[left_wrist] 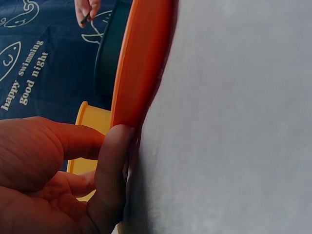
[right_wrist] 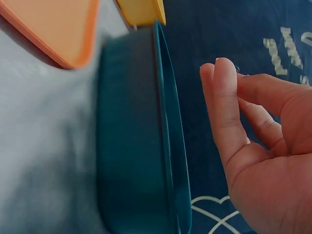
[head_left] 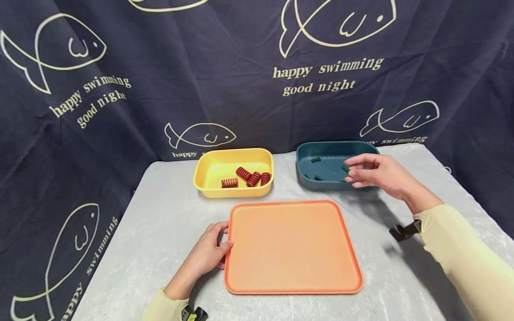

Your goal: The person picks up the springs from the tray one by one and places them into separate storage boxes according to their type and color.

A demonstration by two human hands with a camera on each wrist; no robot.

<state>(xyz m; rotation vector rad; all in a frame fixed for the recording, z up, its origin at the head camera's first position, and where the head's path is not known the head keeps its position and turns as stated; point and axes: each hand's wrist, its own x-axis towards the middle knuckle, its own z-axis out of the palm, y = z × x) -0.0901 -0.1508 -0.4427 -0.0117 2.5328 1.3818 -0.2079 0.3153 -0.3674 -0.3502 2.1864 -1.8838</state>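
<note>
Above the right part of the teal bin (head_left: 304, 177), my right hand (head_left: 381, 173) pinches a small dark green spring (head_left: 345, 169) between thumb and fingertips. In the right wrist view this spring is mostly hidden behind the fingers. Other green springs (head_left: 316, 159) lie on the bin's floor. My left hand (head_left: 209, 249) grips the left edge of an orange tray (head_left: 293, 249), thumb at the rim; the left wrist view shows the fingertips against the tray's side. The tray lies flat and its surface is bare.
Left of the teal bin stands a yellow bin (head_left: 233, 192) holding several thicker red springs (head_left: 254, 179). Both bins are behind the tray on a table with a light grey cloth (head_left: 168, 200). A dark blue printed curtain (head_left: 241, 89) hangs at the back and left.
</note>
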